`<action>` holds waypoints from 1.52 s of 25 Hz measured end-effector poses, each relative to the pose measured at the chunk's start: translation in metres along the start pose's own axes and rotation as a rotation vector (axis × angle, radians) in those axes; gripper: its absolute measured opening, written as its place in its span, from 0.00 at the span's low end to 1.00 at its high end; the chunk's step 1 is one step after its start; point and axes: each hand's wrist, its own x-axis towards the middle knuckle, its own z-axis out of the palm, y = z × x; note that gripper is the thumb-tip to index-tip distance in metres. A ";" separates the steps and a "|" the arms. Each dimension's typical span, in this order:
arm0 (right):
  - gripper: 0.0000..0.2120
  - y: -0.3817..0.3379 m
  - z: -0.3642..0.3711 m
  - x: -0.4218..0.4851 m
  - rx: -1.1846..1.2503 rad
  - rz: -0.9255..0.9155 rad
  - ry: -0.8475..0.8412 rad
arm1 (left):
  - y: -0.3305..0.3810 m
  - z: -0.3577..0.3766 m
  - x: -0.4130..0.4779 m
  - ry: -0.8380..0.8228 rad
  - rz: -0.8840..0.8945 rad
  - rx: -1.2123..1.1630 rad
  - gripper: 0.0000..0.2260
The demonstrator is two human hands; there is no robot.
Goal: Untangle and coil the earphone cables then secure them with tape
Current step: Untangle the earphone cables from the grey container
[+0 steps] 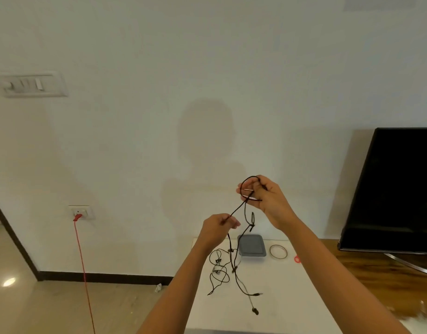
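We stand facing a pale wall (159,68) with a white table (268,309) low in front of us, and we use that table as our landmark. Above its far edge, both our hands are raised in the air with a black earphone cable (239,208) stretched between them. Our right hand (268,196), the higher one, is closed with its fingers curled through a small loop of the cable. Our left hand (217,227), lower and nearer the table's left side, pinches the cable between fingertips and thumb. From the hands the black strands hang down to the tabletop, with a knot midway, and trail off toward the table's near side, ending in a plug and an earbud. A second, thinner earphone cable (218,271) lies loosely tangled on the table's left part, untouched. At the table's far edge sits a grey lidded container (252,245), just beside it a roll of clear tape (278,251), then a small red ring (297,259). Right of the table, a black television (395,189) stands on a wooden surface (388,280). Left of the table, a red cord (83,266) drops from a wall socket (81,212) to the floor.
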 end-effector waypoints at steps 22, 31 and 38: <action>0.08 0.059 -0.045 0.006 -0.537 0.115 0.161 | -0.008 -0.004 0.011 -0.136 -0.178 -0.357 0.16; 0.14 0.044 -0.033 0.029 -0.672 -0.310 0.062 | -0.010 0.016 0.038 -0.427 -0.468 -0.769 0.38; 0.16 0.064 -0.042 0.020 -0.067 -0.032 -0.090 | -0.005 0.027 0.073 -0.123 -0.527 -1.186 0.18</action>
